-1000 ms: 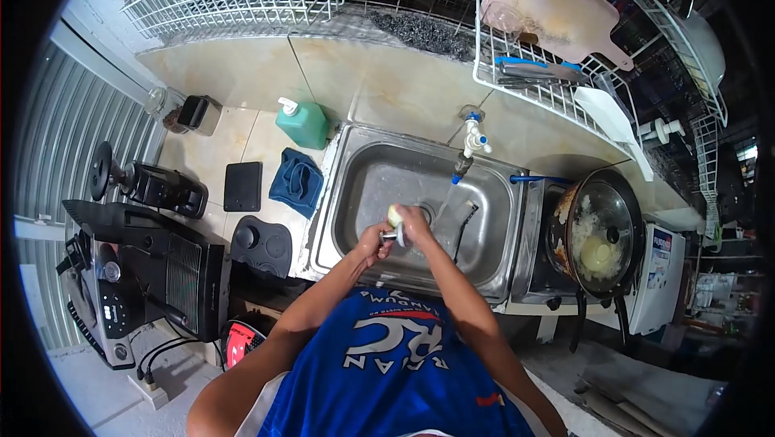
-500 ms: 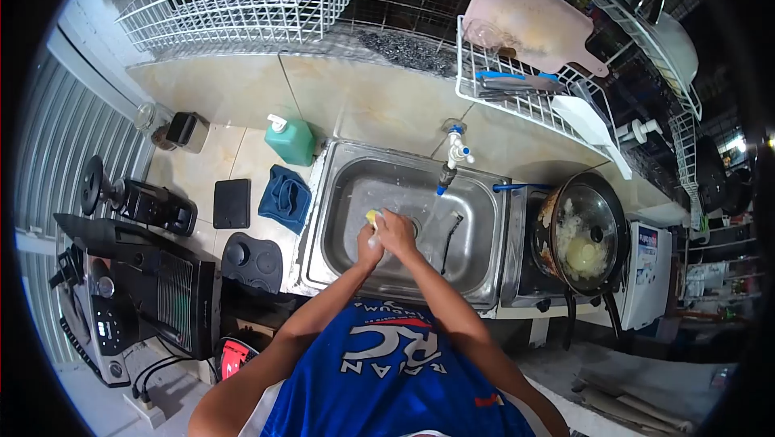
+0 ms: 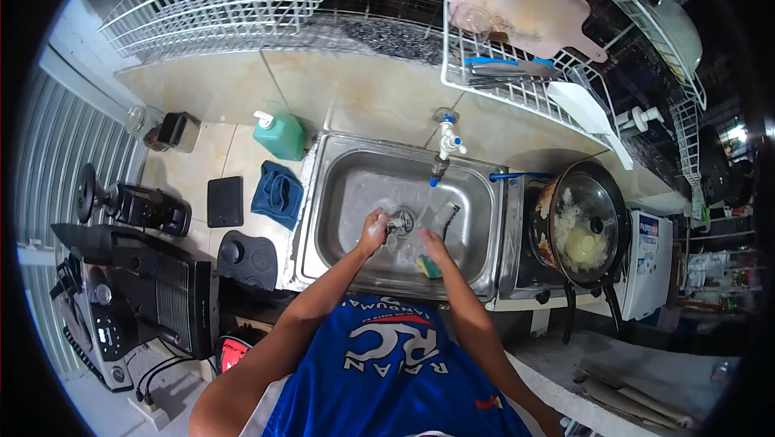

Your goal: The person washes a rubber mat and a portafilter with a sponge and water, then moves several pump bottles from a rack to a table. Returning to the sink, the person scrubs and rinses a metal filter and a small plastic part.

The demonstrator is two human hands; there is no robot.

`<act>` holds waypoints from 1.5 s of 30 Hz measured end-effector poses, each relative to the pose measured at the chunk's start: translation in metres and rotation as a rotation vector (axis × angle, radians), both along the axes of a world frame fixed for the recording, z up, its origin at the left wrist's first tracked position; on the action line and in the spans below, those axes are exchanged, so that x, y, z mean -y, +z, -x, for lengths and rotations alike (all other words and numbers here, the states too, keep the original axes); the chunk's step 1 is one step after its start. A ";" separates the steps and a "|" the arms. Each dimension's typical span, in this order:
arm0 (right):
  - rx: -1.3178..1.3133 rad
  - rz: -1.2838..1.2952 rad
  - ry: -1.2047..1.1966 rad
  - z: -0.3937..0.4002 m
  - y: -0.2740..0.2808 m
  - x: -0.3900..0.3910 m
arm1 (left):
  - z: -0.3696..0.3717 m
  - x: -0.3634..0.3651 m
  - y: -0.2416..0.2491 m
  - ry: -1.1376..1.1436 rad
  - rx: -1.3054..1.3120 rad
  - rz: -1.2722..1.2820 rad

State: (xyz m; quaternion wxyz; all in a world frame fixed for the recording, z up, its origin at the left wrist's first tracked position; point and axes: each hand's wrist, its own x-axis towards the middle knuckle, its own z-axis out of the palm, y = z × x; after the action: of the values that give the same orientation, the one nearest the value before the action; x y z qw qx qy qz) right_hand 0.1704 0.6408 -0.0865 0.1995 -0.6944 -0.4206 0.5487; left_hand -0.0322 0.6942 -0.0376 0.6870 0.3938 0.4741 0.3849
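Overhead view of a person at a kitchen counter [image 3: 379, 94] of pale tile, ordered from largest feature to smallest. A steel sink [image 3: 355, 186] sits in the middle, with a tap [image 3: 444, 146] at its far rim running a thin stream of water. Right of the sink, a pan [image 3: 583, 227] under a glass lid holds food remains; far right, a wire dish rack [image 3: 517, 90] carries a pink cutting board [image 3: 525, 1]. Left of the sink lie a blue cloth [image 3: 277, 193], a green soap bottle [image 3: 280, 134] and black appliances [image 3: 161, 275].

The left hand [image 3: 374, 231] is closed around a small metal object [image 3: 397, 225], too small to identify, held over the drain under the water. The right hand [image 3: 433, 245] reaches down toward the near wall of the basin with a yellow-green sponge [image 3: 426, 266] at its fingertips; whether the fingers grasp the sponge or merely rest on it cannot be told.

Change from half a second ago: both hands were then pressed together at the left of the basin, the sponge between them against the object. They have now parted, the sponge carried near and right, the object moved under the stream. Judged from this, scrubbing has given way to rinsing of the metal object.
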 end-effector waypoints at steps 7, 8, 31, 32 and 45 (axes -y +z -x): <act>-0.068 -0.138 -0.331 0.026 0.065 -0.053 | -0.061 -0.015 -0.028 -0.123 0.023 0.074; 0.272 -0.424 -0.166 0.026 0.066 -0.058 | -0.065 -0.017 -0.041 -0.127 0.167 0.296; -0.856 0.339 -0.483 0.007 0.055 -0.082 | -0.074 -0.028 0.005 0.309 -0.586 -0.511; -0.780 0.457 -0.498 0.013 0.060 -0.086 | -0.069 -0.029 0.004 0.240 -0.550 -0.453; -0.585 0.110 -0.655 0.021 0.070 -0.072 | -0.073 -0.039 0.004 0.045 -0.231 -0.432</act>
State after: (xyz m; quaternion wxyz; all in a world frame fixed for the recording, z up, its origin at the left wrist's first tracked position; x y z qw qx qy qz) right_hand 0.1492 0.7127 -0.0161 0.4362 -0.6162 -0.0745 0.6515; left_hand 0.0408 0.7329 -0.0336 0.5192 0.5622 0.4651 0.4450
